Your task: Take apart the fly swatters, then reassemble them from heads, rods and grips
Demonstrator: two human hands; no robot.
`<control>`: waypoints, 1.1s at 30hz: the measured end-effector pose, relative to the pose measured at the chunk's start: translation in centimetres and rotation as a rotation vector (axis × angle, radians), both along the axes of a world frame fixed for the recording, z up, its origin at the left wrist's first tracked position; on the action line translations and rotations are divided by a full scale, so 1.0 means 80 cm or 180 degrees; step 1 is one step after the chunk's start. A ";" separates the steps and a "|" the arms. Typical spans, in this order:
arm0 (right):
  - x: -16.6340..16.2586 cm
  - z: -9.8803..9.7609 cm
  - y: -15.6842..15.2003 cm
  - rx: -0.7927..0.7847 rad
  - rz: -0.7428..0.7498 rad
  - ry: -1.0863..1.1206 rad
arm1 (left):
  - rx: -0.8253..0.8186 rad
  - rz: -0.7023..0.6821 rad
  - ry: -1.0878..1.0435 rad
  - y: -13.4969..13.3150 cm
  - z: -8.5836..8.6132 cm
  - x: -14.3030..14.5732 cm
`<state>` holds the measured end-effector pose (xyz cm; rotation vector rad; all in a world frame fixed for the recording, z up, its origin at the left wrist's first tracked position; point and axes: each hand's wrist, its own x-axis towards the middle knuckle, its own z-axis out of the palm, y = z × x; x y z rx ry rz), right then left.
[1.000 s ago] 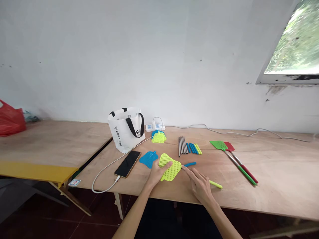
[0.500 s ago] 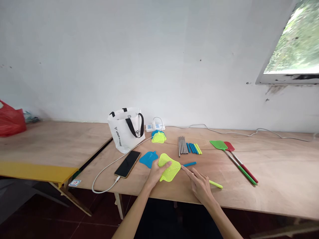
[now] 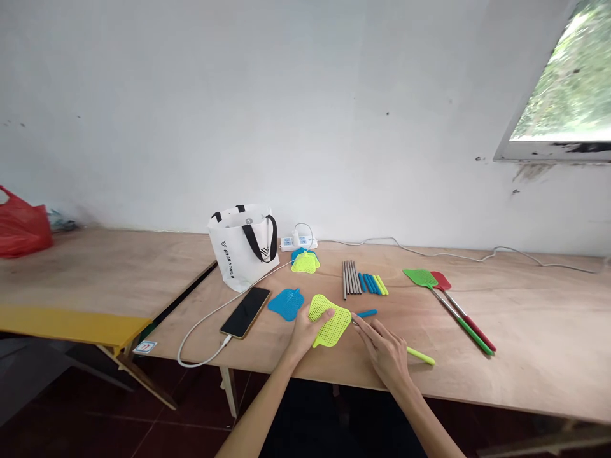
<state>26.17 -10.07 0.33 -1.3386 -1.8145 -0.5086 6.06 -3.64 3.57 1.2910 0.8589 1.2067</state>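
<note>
My left hand grips a yellow-green fly swatter head, thumb on its perforated face. Beside the head's right edge, my right hand is closed round a rod. Its metal tip shows by the fingertips and its yellow-green grip sticks out past the palm; the middle is hidden. A blue grip lies just behind the right fingers. Left of the held head rests a blue swatter head. Metal rods lie in a row farther back, next to several blue and yellow-green grips.
A phone on a white cable and a white bag occupy the left. Behind are stacked swatter heads and a power strip. A green swatter and a red swatter lie at right. The table's front edge runs below my hands.
Both hands have shifted slightly right, carrying the yellow-green head and the rod with them. The view has moved a little too. The grasps look the same.
</note>
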 end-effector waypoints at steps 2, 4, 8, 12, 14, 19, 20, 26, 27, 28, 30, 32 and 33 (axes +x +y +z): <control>-0.001 0.000 0.000 0.0013 -0.0030 0.0003 | -0.0017 0.0049 -0.0020 0.000 0.000 0.000; -0.002 0.000 0.000 0.0004 0.0025 0.0013 | -0.0026 0.0084 -0.0071 0.001 -0.002 0.000; -0.002 -0.001 -0.001 -0.0061 0.0268 0.0086 | -0.0142 0.0100 -0.0241 0.004 -0.007 -0.001; -0.003 0.000 -0.001 -0.0085 0.0423 0.0218 | -0.0269 0.0285 -0.0429 0.008 -0.009 -0.001; -0.004 0.000 -0.002 -0.0114 0.0539 0.0179 | -0.0336 0.0389 -0.0603 0.009 -0.008 0.000; -0.008 0.000 -0.002 -0.0282 0.0878 -0.0066 | -0.0527 0.0189 -0.1034 0.014 -0.011 0.000; -0.008 0.000 -0.002 -0.0297 0.0879 -0.0067 | -0.0543 0.0209 -0.1078 0.016 -0.012 -0.001; -0.007 0.001 -0.001 -0.0256 0.0744 0.0029 | -0.0717 0.0371 -0.1560 0.023 -0.010 -0.009; -0.007 0.001 -0.001 -0.0264 0.0738 0.0026 | -0.0724 0.0348 -0.1653 0.024 -0.009 -0.009; -0.007 0.001 -0.001 -0.0279 0.0736 0.0019 | -0.0719 0.0340 -0.1727 0.024 -0.008 -0.010; -0.006 0.000 -0.001 -0.0314 0.0734 -0.0012 | -0.0723 0.0298 -0.1791 0.024 -0.007 -0.010; -0.006 -0.001 -0.001 -0.0306 0.0705 -0.0040 | -0.0752 0.0192 -0.1741 0.023 -0.006 -0.010; -0.005 -0.001 -0.001 -0.0276 0.0661 -0.0038 | -0.0760 0.0142 -0.1702 0.023 -0.006 -0.010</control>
